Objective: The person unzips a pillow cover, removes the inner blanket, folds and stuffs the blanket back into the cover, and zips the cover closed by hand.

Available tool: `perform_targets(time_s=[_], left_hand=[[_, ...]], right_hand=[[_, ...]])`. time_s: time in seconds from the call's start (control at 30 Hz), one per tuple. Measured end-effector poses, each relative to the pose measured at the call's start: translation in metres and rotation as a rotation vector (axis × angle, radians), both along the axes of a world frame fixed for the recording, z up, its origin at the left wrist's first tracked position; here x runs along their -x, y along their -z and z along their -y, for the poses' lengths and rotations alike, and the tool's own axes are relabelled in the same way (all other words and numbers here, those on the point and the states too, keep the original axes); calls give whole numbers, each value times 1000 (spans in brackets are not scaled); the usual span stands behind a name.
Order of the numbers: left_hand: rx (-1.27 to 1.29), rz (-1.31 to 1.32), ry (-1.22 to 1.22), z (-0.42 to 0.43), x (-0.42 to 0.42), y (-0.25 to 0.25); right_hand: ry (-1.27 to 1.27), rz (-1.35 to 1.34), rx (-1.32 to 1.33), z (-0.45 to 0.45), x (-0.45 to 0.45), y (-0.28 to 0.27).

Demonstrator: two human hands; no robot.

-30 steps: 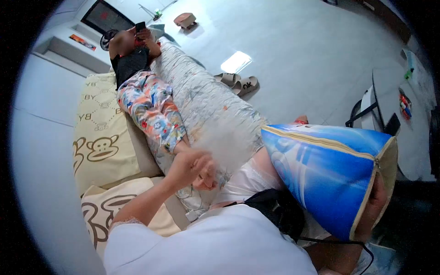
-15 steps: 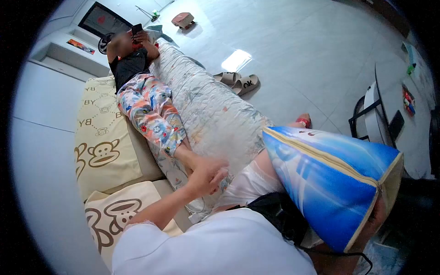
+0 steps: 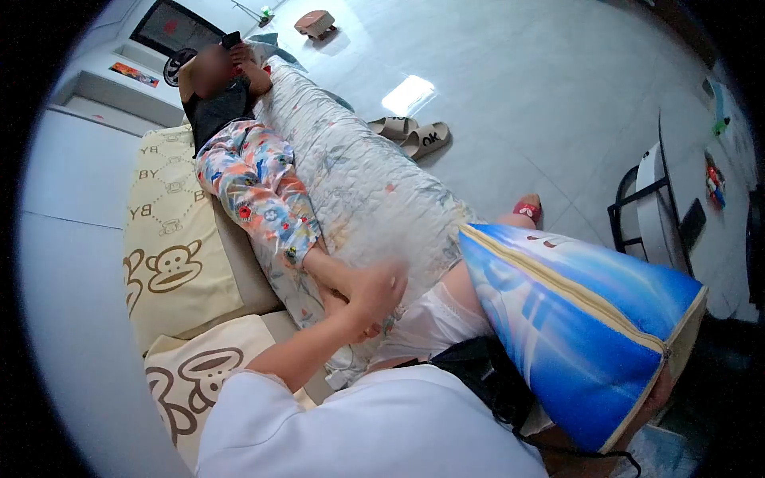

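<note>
My left hand (image 3: 373, 299) is over the bed, by the bare feet of a person lying there. Its fingers are partly bent and smeared by motion, so whether they hold anything is unclear. A hazy pale patch (image 3: 390, 235) beside it is too blurred to identify. Across my lap rests a blue, wedge-shaped zippered cushion (image 3: 574, 319) with cream edging. My right hand (image 3: 660, 392) grips its near right end, the fingers mostly hidden behind it.
The person (image 3: 227, 119) lies along the bed (image 3: 343, 159), holding a phone (image 3: 231, 40). Sofa seats with monkey-print covers (image 3: 179, 263) stand at left. Slippers (image 3: 426, 140) and a small stool (image 3: 315, 24) are on the floor. A black-framed chair (image 3: 637, 195) is at right.
My left hand has turned and shifted slightly right, its fingers now more blurred. The cushion's right end has moved slightly down. The view has shifted a little.
</note>
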State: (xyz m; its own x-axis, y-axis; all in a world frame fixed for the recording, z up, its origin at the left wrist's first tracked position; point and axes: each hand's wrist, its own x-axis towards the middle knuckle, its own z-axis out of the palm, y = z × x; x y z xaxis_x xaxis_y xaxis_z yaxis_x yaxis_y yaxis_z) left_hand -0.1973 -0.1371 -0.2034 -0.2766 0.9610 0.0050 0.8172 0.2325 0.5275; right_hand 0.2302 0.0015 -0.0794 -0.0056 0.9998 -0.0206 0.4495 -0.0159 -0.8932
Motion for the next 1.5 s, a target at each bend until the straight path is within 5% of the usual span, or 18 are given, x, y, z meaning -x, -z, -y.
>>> perform_targets(time_s=[0.13, 0.3, 0.5, 0.57, 0.63, 0.67, 0.87, 1.03, 1.5], left_hand=[[-149, 4, -10, -33, 3, 5], [10, 9, -249, -94, -2, 17], [85, -160, -258, -138, 8, 64], [-76, -130, -163, -139, -19, 33], [-392, 14, 184, -120, -53, 12], [-444, -11, 122, -112, -78, -15], [-467, 248, 34, -98, -110, -90], [-478, 162, 364, -88, -128, -126], [-301, -231, 32, -39, -2, -77]], right_hand=[[-2, 12, -8, 2, -2, 2], [-7, 17, -31, 2, -7, 4], [-26, 18, -87, 6, -8, 12], [-36, 25, -114, 9, -12, 17], [-30, 32, -122, 11, -15, 24], [-25, 35, -121, 12, -16, 25], [-49, 67, -126, 13, -20, 35], [-63, 92, -140, 19, -22, 35], [-32, 182, -136, 23, -33, 50]])
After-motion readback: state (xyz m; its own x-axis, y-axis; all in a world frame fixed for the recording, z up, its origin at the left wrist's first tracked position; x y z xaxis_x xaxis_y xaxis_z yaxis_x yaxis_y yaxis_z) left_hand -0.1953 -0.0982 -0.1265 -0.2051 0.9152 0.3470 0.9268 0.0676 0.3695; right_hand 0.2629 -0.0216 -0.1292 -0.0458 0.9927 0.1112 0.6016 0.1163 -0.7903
